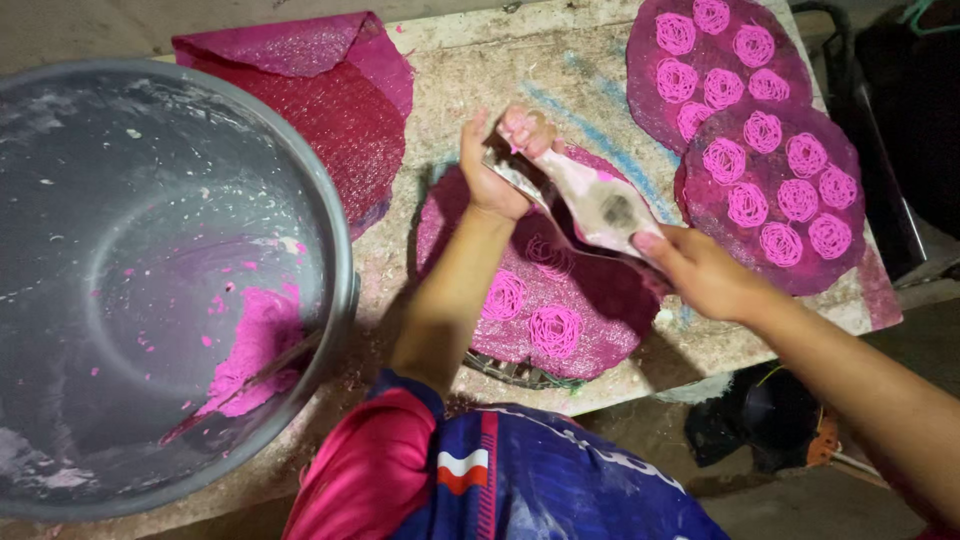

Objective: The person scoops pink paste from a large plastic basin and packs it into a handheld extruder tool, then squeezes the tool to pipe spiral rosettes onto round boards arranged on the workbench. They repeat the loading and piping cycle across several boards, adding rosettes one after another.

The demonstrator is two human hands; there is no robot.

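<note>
Both hands grip opposite ends of a noodle press.

We see large grey metal basin at left, smear of pink dough low inside it, thin utensil handle lying in dough; folded magenta mesh cloth beyond basin on rough wooden table; two round purple mats at far right, overlapping, each carrying coiled pink noodle nests; dark bag on floor below
</note>
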